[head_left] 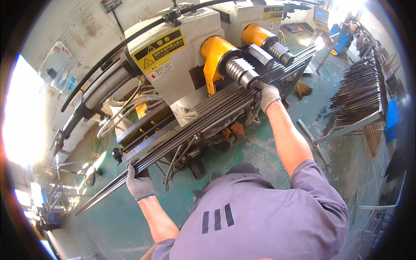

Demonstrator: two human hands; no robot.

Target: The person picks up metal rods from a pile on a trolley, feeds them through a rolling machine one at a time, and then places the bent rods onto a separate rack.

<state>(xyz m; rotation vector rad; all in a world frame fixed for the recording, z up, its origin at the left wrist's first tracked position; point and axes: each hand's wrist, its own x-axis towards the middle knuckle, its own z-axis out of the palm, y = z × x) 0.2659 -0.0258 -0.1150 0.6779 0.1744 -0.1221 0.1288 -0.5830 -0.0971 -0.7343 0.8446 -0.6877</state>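
A long bundle of thin metal rods (206, 113) runs slantwise along the front of a white machine (162, 82), from lower left to upper right. Near the bundle's lower-left end, my left hand (139, 185) is closed around it in a grey knit glove. Farther right, my gloved right hand (269, 98) is closed at the rods, just below the coiled metal spindle (241, 73) with its orange guard (213, 51). Its fingertips are partly hidden. The rods stick out past my left hand over the green floor.
A second orange-guarded spindle (277, 48) sits farther right. Beside it is a broom head (303, 89). Many dark rods (357, 86) lie stacked on a metal rack (349, 126) at right. Hoses (177, 162) hang under the machine bed, and a black hose (108, 56) arches over the left.
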